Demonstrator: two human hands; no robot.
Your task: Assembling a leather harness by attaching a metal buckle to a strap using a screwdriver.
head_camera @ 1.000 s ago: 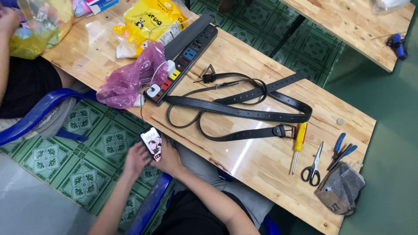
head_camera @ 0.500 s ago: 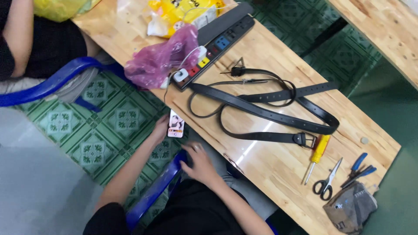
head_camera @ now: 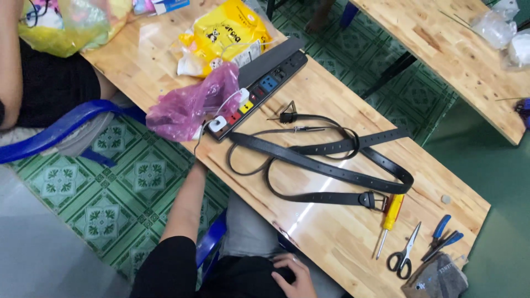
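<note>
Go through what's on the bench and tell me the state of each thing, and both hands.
Black belt: unbuckled, looped loosely on the bench.
Power strip: plugs in at near end.
Scissors: closed, lying flat.
Pink plastic bag: crumpled.
Right hand: resting on lap.
Left hand: hidden under the bench edge.

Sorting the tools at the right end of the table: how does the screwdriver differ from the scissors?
The screwdriver has a yellow handle with a red band and one thin straight shaft; the scissors have black loop handles and two blades. The screwdriver lies beside the belt buckle; the scissors lie nearer the blue-handled pliers. Both rest flat on the wooden table, roughly parallel, with neither hand on them.
</note>
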